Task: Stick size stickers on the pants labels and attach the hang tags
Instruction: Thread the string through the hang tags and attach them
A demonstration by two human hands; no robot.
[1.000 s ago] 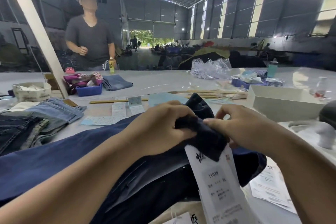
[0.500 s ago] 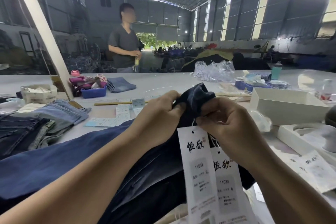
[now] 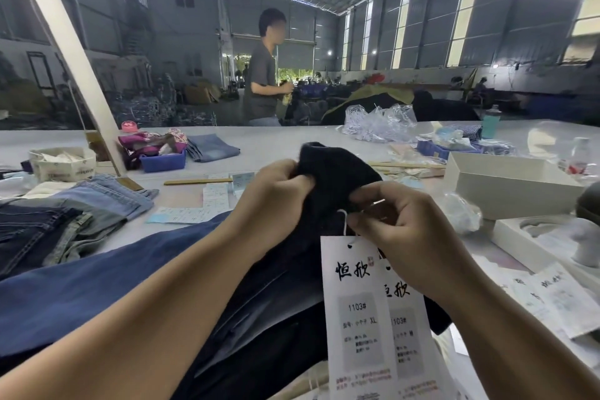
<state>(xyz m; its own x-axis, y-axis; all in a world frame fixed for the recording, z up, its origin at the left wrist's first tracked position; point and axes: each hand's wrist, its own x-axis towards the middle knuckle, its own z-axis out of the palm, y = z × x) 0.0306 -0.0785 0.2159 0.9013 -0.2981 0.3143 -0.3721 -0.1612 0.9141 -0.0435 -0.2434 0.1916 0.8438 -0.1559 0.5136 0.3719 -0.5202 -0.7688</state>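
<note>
Our left hand (image 3: 276,201) grips the dark pants (image 3: 337,172), right hand (image 3: 399,237) pinches the string (image 3: 343,221) of 2 hang tags (image 3: 354,299); risk: string slips, tags drop.

The hang tags (image 3: 357,308) now dangle free below the right hand (image 3: 396,234).

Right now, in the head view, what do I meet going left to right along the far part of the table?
Round white container → blue bin → folded light jeans → clear plastic bags → teal bottle.
</note>
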